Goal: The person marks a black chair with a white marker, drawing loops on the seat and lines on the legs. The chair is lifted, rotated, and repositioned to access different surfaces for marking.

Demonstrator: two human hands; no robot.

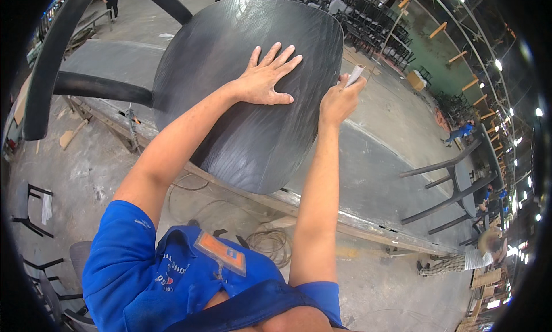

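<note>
A black wooden chair lies tipped on the workbench, its broad rounded seat turned up in front of me and its thick black legs reaching out to the left. My left hand lies flat on this seat, fingers spread, holding nothing. At the seat's right edge, my right hand is closed round a pale folded strip that sticks up above the fingers. Its material is hard to make out. Fingers of the right hand are partly hidden behind the strip and the hand itself.
The long grey workbench runs from upper left to lower right, with another black chair on its right end. A person in a striped top stands beyond that end. Coiled hose lies on the floor; more chairs stand left.
</note>
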